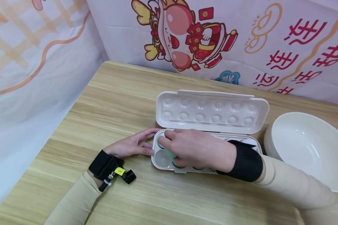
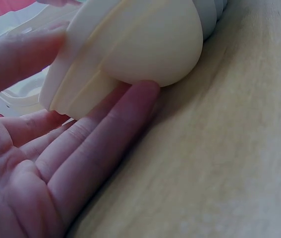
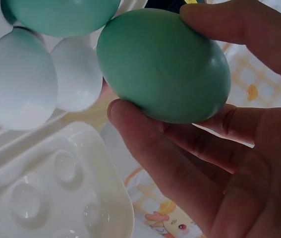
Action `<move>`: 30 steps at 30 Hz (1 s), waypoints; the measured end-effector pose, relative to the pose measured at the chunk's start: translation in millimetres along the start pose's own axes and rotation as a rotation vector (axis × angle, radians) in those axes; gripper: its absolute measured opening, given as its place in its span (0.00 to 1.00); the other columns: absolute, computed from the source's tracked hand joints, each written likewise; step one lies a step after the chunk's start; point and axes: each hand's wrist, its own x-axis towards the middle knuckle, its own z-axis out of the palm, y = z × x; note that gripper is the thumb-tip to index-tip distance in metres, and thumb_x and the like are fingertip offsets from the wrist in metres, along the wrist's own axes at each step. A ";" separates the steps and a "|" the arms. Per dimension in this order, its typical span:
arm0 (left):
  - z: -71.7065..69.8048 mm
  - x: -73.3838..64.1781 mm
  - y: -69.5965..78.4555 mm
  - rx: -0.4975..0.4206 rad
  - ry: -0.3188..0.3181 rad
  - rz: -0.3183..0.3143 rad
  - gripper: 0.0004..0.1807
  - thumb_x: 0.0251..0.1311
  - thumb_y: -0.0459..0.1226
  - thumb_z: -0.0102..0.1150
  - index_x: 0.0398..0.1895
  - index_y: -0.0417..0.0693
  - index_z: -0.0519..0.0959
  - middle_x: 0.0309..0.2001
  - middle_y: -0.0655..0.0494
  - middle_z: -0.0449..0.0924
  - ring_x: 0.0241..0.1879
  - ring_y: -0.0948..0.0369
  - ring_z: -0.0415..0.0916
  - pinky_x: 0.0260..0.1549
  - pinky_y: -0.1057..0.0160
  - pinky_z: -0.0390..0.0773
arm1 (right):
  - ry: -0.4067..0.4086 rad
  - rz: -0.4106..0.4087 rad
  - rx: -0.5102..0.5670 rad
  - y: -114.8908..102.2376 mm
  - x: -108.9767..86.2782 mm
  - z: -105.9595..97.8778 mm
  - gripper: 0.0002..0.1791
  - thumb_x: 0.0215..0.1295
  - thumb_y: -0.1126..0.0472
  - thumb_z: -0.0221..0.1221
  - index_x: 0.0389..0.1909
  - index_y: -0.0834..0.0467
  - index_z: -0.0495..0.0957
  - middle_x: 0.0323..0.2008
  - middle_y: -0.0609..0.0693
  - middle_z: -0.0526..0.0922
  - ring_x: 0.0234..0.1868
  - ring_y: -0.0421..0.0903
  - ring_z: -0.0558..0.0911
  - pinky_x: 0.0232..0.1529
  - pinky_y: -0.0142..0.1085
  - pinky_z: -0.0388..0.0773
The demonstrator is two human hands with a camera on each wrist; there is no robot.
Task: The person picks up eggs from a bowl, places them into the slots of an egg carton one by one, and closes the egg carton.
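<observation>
A white plastic egg box [image 1: 166,169] lies on the wooden table with its dimpled lid [image 1: 207,110] tipped back. Over its left end, my right hand [image 1: 195,148] pinches a green egg [image 3: 165,67] between thumb and fingers. Another green egg [image 3: 63,15] and two pale eggs [image 3: 19,82] sit in the box. A bare round well [image 1: 161,158] shows at the near left corner. My left hand [image 1: 132,145] rests against the box's left end, fingers extended along its side and underside. My right hand and wrist hide much of the box.
To the right stands a large cream bowl [image 1: 301,143], close to the egg box. A printed cloth [image 1: 115,25] hangs behind and along the left of the table [image 1: 107,100]. Both wrists wear black straps [image 1: 249,161].
</observation>
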 end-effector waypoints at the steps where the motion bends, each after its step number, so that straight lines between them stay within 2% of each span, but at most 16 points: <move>1: 0.0 -0.1 0.0 0.004 0.001 0.000 0.39 0.58 0.30 0.56 0.70 0.49 0.49 0.70 0.39 0.48 0.56 0.45 0.69 0.49 0.61 0.75 | 0.009 -0.011 -0.019 -1.0 1.8 1.1 0.21 0.49 0.58 0.62 0.43 0.58 0.67 0.36 0.50 0.76 0.36 0.46 0.77 0.34 0.39 0.79; 6: 0.6 -0.9 -0.2 0.028 0.006 -0.001 0.39 0.58 0.31 0.56 0.70 0.52 0.49 0.69 0.40 0.52 0.55 0.47 0.70 0.49 0.62 0.74 | 0.009 -0.053 -0.077 -5.2 11.4 7.3 0.19 0.51 0.59 0.60 0.44 0.57 0.68 0.35 0.49 0.77 0.33 0.46 0.78 0.32 0.36 0.78; 9: 0.9 -1.1 -0.6 0.038 0.003 0.006 0.39 0.59 0.30 0.55 0.70 0.53 0.49 0.69 0.41 0.53 0.54 0.50 0.72 0.49 0.63 0.74 | -0.026 -0.055 -0.073 -7.5 16.5 10.5 0.20 0.51 0.61 0.60 0.46 0.57 0.69 0.36 0.50 0.77 0.34 0.45 0.78 0.33 0.36 0.78; 13: 0.5 -1.9 -1.9 0.050 -0.003 0.018 0.39 0.59 0.30 0.54 0.70 0.54 0.48 0.69 0.41 0.52 0.54 0.53 0.70 0.50 0.63 0.73 | -0.035 -0.048 -0.080 -11.5 22.1 15.7 0.25 0.50 0.61 0.61 0.51 0.55 0.68 0.38 0.49 0.77 0.36 0.45 0.79 0.31 0.38 0.79; 17: -0.1 -2.6 -3.6 0.083 -0.003 0.037 0.38 0.60 0.31 0.54 0.70 0.53 0.48 0.69 0.41 0.52 0.58 0.53 0.65 0.52 0.65 0.71 | 0.081 -0.076 -0.162 -15.8 26.1 23.1 0.17 0.56 0.60 0.56 0.49 0.53 0.71 0.37 0.47 0.80 0.36 0.44 0.79 0.24 0.37 0.79; 20: -0.6 -2.6 -4.5 0.098 -0.005 0.052 0.37 0.61 0.32 0.53 0.70 0.50 0.48 0.69 0.41 0.52 0.60 0.53 0.63 0.53 0.66 0.69 | 0.172 -0.094 -0.258 -17.8 27.2 28.4 0.11 0.61 0.59 0.51 0.44 0.53 0.73 0.35 0.45 0.82 0.34 0.43 0.79 0.24 0.35 0.78; 25: -1.7 -3.2 -3.6 0.090 -0.019 0.052 0.37 0.62 0.31 0.51 0.70 0.48 0.46 0.70 0.39 0.49 0.57 0.53 0.66 0.53 0.67 0.70 | 0.184 -0.105 -0.372 -18.1 28.4 33.7 0.11 0.63 0.58 0.50 0.45 0.51 0.74 0.36 0.43 0.84 0.34 0.42 0.77 0.30 0.34 0.74; 30: -2.5 -3.8 -1.7 0.093 -0.024 0.042 0.37 0.62 0.31 0.51 0.71 0.49 0.46 0.70 0.39 0.48 0.56 0.52 0.68 0.52 0.65 0.70 | 0.204 -0.107 -0.411 -18.0 29.2 35.5 0.11 0.60 0.57 0.52 0.44 0.50 0.75 0.33 0.42 0.84 0.34 0.42 0.77 0.31 0.35 0.73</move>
